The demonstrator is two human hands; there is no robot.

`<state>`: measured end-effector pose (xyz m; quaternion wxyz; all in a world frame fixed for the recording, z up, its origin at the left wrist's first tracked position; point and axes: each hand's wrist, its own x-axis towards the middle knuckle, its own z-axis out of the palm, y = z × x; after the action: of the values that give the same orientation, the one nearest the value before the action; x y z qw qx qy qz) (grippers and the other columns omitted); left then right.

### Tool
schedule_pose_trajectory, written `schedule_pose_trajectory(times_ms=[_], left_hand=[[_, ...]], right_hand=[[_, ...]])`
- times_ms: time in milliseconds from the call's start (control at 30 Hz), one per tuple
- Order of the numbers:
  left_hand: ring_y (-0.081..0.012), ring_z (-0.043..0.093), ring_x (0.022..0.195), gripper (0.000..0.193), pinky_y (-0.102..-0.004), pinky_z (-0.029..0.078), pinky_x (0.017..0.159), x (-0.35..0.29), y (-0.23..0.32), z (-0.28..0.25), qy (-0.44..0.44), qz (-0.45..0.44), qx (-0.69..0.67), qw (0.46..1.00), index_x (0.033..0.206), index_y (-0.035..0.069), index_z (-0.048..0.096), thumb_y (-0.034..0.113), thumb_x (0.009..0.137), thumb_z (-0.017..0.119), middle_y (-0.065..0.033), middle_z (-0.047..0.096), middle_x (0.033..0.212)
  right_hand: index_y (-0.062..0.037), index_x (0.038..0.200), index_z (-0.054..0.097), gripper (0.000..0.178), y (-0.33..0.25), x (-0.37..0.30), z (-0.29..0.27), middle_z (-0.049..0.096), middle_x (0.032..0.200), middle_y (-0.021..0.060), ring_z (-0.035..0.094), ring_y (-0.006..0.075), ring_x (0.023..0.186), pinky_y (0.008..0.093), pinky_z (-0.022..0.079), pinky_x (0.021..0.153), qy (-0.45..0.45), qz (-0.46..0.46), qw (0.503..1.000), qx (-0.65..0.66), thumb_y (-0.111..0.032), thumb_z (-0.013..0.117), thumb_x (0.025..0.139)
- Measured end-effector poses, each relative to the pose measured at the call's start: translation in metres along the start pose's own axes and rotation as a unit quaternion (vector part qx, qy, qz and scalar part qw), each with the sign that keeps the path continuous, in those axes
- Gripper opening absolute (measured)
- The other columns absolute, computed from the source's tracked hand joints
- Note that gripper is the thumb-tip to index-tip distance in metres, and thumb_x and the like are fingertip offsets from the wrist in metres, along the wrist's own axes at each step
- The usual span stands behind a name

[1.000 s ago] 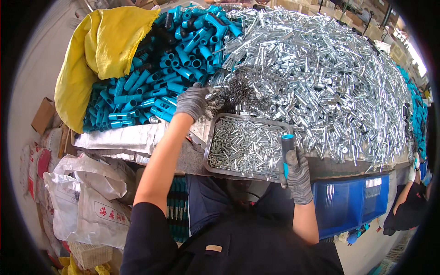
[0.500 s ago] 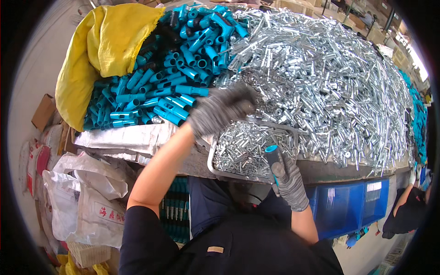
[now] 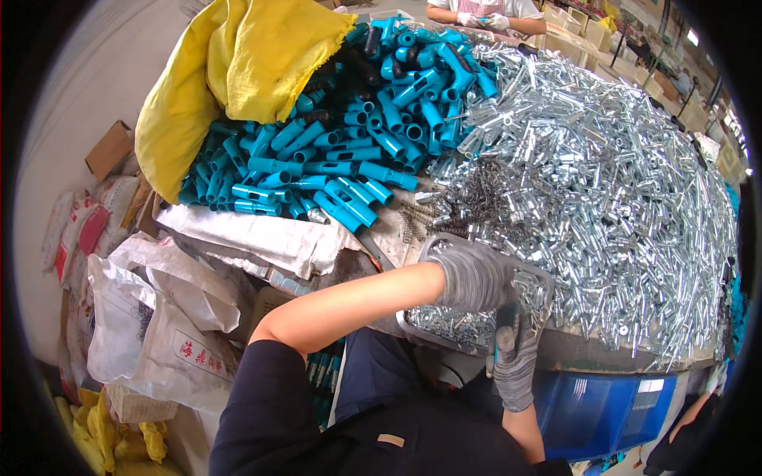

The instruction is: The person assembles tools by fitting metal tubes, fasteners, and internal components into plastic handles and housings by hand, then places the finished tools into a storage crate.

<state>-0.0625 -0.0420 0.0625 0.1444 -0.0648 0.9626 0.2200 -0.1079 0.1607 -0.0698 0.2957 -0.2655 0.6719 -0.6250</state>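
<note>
My right hand (image 3: pixel 519 366), in a grey knit glove, grips a dark tubular handle (image 3: pixel 505 327) upright at the front of the tray; a bit of teal shows on it. My left hand (image 3: pixel 475 274), gloved alike, reaches across the tray to the handle's top end. Its fingers are closed and bent downward there, and whatever they hold is hidden. Beneath my left hand lies a grey tray (image 3: pixel 408 324) of small silvery metal pins. Behind it is a heap of dark coil springs (image 3: pixel 486 190), with lighter springs (image 3: pixel 416 219) beside it.
Teal tubular handles (image 3: pixel 309 170) are piled at left under a yellow woven sack (image 3: pixel 270 59). Silvery metal tubes (image 3: pixel 611 198) cover the right side. Blue bins (image 3: pixel 583 408) stand below the table's front edge, white sacks (image 3: pixel 159 333) at left. A co-worker's gloved hands (image 3: pixel 480 20) show at the far edge.
My left hand has come from near the springs down and right to the top of the handle. My right hand still grips the handle. The whole view has shifted.
</note>
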Motion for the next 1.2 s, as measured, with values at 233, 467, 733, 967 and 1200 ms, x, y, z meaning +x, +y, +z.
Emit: schedule_pose_trajectory(times_ms=[233,467,733,967,1200], left_hand=[[-0.0319,0.067,0.082,0.03,-0.0419,0.055,0.07,0.01,-0.126,-0.052,0.319,0.006,0.176,0.931,0.108,0.013,0.062,0.016,0.078,0.063,-0.011,0.068,0.096],[-0.027,0.039,0.135,0.043,-0.0436,0.033,0.109,-0.034,-0.328,-0.121,0.13,-0.527,0.318,0.777,0.132,0.016,0.055,0.018,0.089,0.05,-0.0119,0.041,0.146],[-0.0295,0.026,0.141,0.056,-0.0417,0.023,0.115,-0.042,-0.352,-0.134,0.019,-0.544,0.323,0.775,0.148,0.015,0.03,0.033,0.095,0.04,-0.0104,0.023,0.155],[-0.0396,0.047,0.124,0.058,-0.0455,0.036,0.107,-0.089,-0.305,-0.112,0.161,-0.402,0.312,0.846,0.142,0.016,0.037,0.015,0.086,0.052,-0.0234,0.05,0.134],[-0.0143,0.058,0.075,0.04,-0.0313,0.053,0.068,-0.02,-0.148,-0.062,0.549,0.093,-0.515,0.651,0.132,0.009,0.047,0.03,0.099,0.049,-0.0077,0.059,0.101]], right_hand=[[-0.007,0.122,0.045,0.053,-0.016,0.002,-0.008,0.048,0.059,0.0036,0.043,0.0109,0.037,0.0229,0.034,0.032,-0.079,0.096,0.99,0.069,-0.042,0.062,0.086],[-0.012,0.136,0.036,0.067,-0.011,0.005,-0.003,0.048,0.061,0.0042,0.043,0.0103,0.036,0.0223,0.035,0.031,-0.067,0.093,0.99,0.078,-0.043,0.065,0.085],[-0.0078,0.138,0.034,0.056,0.012,0.003,-0.007,0.05,0.064,0.0031,0.042,0.0082,0.037,0.0209,0.035,0.033,-0.057,0.027,0.998,-0.016,-0.03,0.057,0.092],[0.0017,0.115,0.057,0.05,-0.004,0.0,-0.002,0.062,0.084,0.0088,0.058,0.0161,0.076,0.0313,0.048,0.07,-0.028,-0.022,0.998,-0.057,-0.04,0.061,0.088],[-0.004,0.117,0.057,0.038,0.005,0.001,-0.01,0.063,0.092,0.0119,0.061,0.0228,0.079,0.0345,0.049,0.072,-0.006,-0.05,0.993,-0.109,-0.031,0.061,0.09]])
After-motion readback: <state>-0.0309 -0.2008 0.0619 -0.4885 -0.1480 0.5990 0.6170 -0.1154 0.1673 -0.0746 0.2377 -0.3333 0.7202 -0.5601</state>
